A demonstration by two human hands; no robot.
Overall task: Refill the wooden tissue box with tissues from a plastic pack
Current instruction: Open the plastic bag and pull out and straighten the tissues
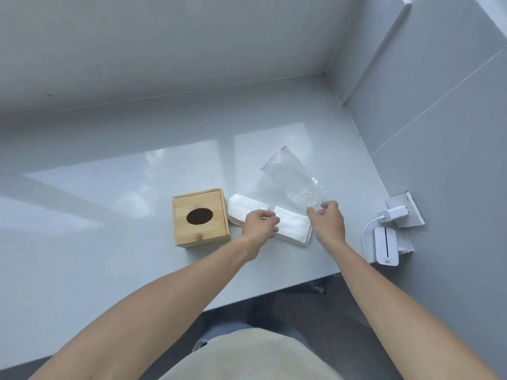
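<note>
From the head camera, a glossy pale grey table (137, 215) ran into the corner of two grey walls, and window light lay in bright patches across its top. A square wooden tissue box (200, 217) stood on it left of centre, its lid on, the dark oval opening in the lid facing up and a small wooden tab showing at the near edge. Just to the right of the box lay a folded white stack of tissues (244, 208), bare on the table and close against the box's right side. A second white stack (292, 226) lay just right of the first, its far edge reaching under the plastic. The left hand (260, 223) hovered over the gap between the two stacks with its fingers curled in a pinch; whether it actually had hold of a tissue could not be told. The right hand (327, 219) was raised a little beyond the second stack, thumb and fingertips closed on the crumpled near end of a clear plastic zip bag (290, 179), which stretched away from the hand toward the far side of the table, its red-lined zip edge farthest off. At the table's right edge stood a white wall socket plate (406, 208) with a white charger (395, 213) plugged in, and a cable led down to a small white device (385, 246).
</note>
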